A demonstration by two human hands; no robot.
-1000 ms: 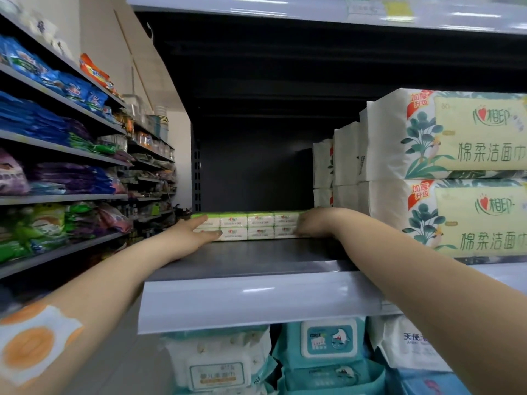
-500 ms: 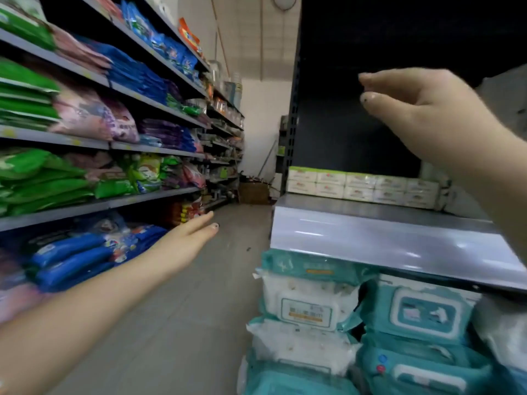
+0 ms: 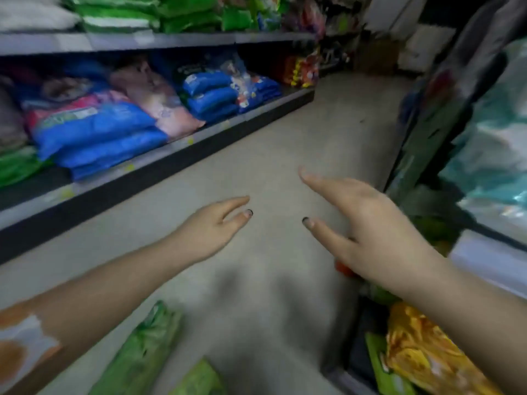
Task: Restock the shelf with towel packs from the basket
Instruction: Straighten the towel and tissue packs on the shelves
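The view is blurred and points down at the aisle floor. My left hand hangs over the floor at centre, fingers apart, holding nothing. My right hand is beside it to the right, fingers spread, also holding nothing. Two green packs lie at the bottom edge below my left forearm. A basket is not clearly visible. The shelf unit on the right shows only its pale edge and blurred teal packs.
A low shelf along the left carries blue, pink and green bags. Orange and green packs fill the lowest right shelf under my right forearm. A cardboard box stands at the far end of the aisle.
Both hands left the small boxes on the shelf and dropped low. The view swung left and down from the shelf to the aisle floor.
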